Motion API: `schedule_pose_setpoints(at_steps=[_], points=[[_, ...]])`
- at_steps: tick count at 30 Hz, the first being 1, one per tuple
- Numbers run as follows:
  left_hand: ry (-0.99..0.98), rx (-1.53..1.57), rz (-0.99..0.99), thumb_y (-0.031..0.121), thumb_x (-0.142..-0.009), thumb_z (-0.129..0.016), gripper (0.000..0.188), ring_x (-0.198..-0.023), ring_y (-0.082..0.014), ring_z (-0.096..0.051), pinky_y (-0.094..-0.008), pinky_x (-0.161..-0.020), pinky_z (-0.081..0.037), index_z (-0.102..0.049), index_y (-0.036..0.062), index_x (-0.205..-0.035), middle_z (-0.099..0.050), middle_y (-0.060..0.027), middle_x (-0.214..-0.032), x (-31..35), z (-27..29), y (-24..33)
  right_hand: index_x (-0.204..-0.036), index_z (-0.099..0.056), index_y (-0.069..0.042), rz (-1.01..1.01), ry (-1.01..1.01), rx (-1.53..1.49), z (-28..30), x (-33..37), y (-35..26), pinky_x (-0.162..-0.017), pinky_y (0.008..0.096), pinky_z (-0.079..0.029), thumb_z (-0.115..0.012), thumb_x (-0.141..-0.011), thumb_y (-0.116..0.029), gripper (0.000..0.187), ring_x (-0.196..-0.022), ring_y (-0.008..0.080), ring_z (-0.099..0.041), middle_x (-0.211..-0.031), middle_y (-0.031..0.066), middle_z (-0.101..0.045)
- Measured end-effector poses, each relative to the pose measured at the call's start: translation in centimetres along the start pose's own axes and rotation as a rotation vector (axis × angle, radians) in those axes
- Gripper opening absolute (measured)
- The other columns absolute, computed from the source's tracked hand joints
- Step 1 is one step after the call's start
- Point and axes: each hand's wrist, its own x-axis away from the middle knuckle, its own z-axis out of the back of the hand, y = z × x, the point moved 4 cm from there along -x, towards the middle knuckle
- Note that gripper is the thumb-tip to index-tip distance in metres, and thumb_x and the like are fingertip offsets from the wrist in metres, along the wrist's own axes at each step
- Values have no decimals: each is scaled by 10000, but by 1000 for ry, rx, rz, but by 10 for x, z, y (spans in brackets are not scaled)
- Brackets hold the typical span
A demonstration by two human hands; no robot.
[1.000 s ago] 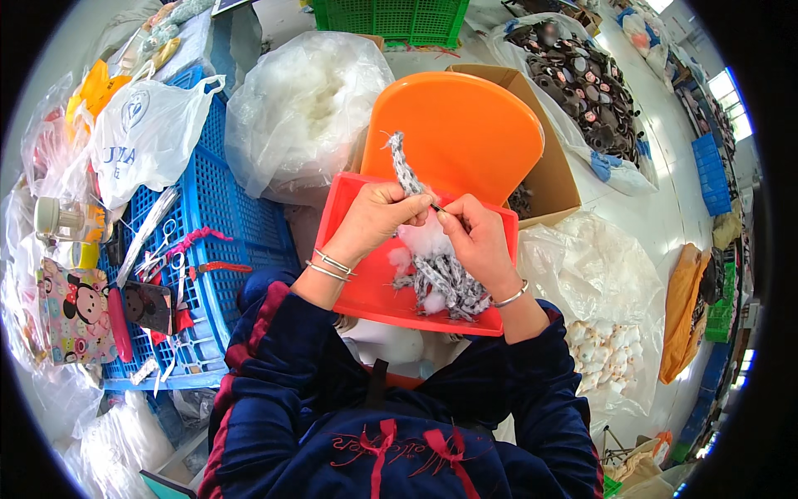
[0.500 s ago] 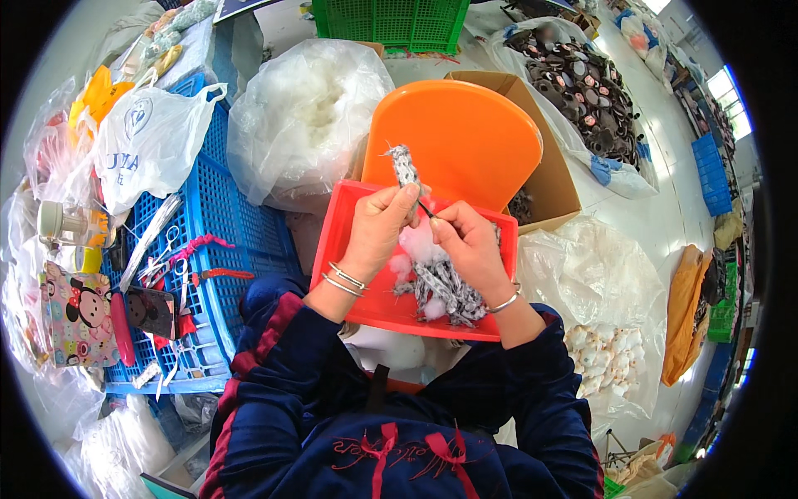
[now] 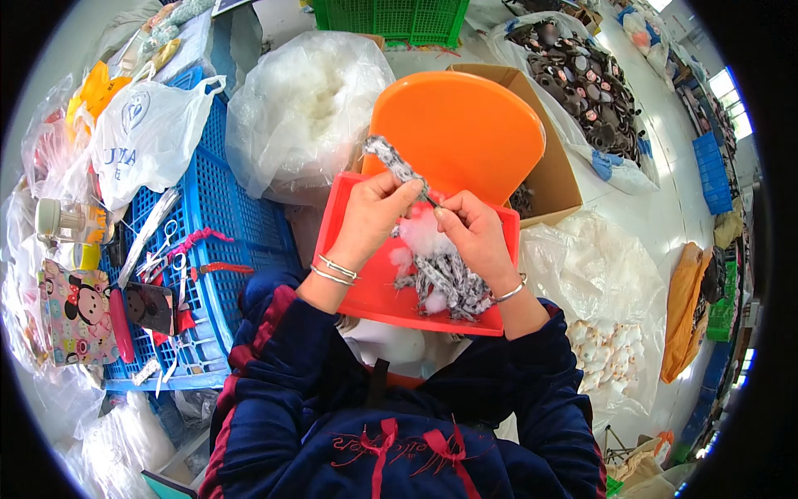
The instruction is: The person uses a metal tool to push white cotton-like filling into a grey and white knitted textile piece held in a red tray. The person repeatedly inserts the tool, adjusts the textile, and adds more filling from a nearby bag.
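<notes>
My left hand (image 3: 371, 218) pinches a small mottled grey-and-white fuzzy fabric tube (image 3: 387, 156), whose free end points up and to the left. Between the closed fingers of my right hand (image 3: 476, 231) is a thin dark rod (image 3: 431, 201), its tip at the tube's lower end; how deep it goes inside is hidden. Both hands are above a red plastic tray (image 3: 366, 298) resting on my lap. In the tray lie a tuft of white stuffing (image 3: 425, 238) and several more fuzzy grey-and-white pieces (image 3: 455, 284).
Beyond the tray stands a rounded orange plastic panel (image 3: 457, 133) by a cardboard box (image 3: 559, 179). A clear bag of white stuffing (image 3: 307, 116) is at the far left. Blue crates (image 3: 241, 224) with scissors and a phone stand left; a plastic bag of small white pieces (image 3: 611, 353) lies right.
The fabric tube has tilted over to the left from nearly upright. My left hand has turned slightly with it, and my right hand still holds the rod at its lower end.
</notes>
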Motion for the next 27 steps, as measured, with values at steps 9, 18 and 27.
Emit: schedule_pose_setpoints(at_steps=[9,18,27], points=[[109,41,-12,183,-920,-669,201,-590,-55,-525,-212,-543,-400,-646,41,-779,-583,15,-662,-9,15,5,-924,-588,4,-195,-33,97,37,-6,3,-595,223,-426,-621,-948,-207,214,-666,45,-496,-745,-15,-585],[155,192,-84,168,-936,-655,181,-627,-87,-483,-235,-609,-408,-616,45,-809,-564,-3,-693,-16,34,12,-1025,-601,2,-85,-53,608,20,-12,26,-721,365,-506,-746,-806,-287,390,-825,258,-657,-866,151,-661],[169,157,-71,188,-933,-662,238,-651,-83,-501,-222,-625,-411,-598,62,-741,-570,-3,-688,-12,39,28,-1019,-626,-17,-200,-262,801,24,-11,54,-700,389,-503,-616,-775,-123,266,-741,283,-623,-796,162,-635]])
